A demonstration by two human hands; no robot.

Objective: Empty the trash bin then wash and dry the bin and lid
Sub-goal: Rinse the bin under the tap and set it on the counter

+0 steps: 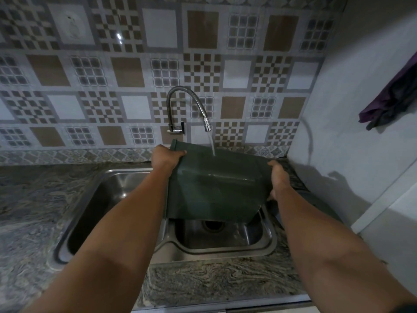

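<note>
Dark green plastic bin [216, 188] hung tipped over the steel sink [225, 240], long axis left-right, under the tap's stream [211, 144]. Our left hand [165, 158] gripped its far-left rim, right hand [278, 179] its right end.

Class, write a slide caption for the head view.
Both hands hold a green bin under the running faucet above the sink.

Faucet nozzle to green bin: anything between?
Head view: only a running water stream spans from the faucet nozzle down to the green bin.
</note>
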